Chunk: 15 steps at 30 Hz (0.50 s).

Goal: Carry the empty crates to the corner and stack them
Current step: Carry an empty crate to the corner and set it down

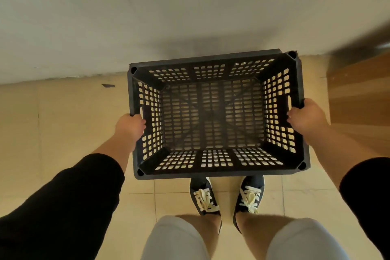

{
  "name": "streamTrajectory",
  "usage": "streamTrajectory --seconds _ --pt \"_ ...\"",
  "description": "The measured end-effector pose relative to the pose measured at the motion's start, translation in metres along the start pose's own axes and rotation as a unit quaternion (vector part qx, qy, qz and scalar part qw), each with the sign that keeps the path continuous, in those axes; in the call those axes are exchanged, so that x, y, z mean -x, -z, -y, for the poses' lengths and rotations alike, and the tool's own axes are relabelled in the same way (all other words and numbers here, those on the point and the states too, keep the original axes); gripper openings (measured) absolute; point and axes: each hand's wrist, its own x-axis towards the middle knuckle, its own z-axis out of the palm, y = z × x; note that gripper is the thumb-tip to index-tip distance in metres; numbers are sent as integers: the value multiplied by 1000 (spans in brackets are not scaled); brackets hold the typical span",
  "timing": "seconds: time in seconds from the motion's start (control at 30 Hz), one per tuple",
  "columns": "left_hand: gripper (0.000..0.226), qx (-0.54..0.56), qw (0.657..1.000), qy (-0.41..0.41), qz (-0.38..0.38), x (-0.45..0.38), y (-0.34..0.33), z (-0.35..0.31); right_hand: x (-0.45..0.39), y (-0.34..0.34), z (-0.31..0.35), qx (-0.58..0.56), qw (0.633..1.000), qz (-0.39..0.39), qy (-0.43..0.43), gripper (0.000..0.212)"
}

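Above the tiled floor (80,112), head view: empty black crate (213,120) held level before the wall (147,17), left hand (132,125) and right hand (305,117) each clamped on a side rim. Judged risks: the crate hides the floor ahead, so it may strike the wooden cabinet (358,99) just right; a rim may slip.

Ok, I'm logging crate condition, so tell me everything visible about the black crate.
The black crate is a rectangular, plastic-looking box with gridded walls and floor, empty, open side up, roughly level. The left hand and right hand grip the handle slots on its short sides. It is above the tiled floor, near the wall.
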Motion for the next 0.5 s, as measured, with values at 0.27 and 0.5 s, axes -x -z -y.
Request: streamTrajectory --seconds 0.27,0.5 --pt "35 -11 1000 2 -15 -14 -7 1 -7 -7 6 55 998 -10 3 36" --pt "56 -256 964 -68 -18 59 20 -14 61 28 28 143 989 31 18 58"
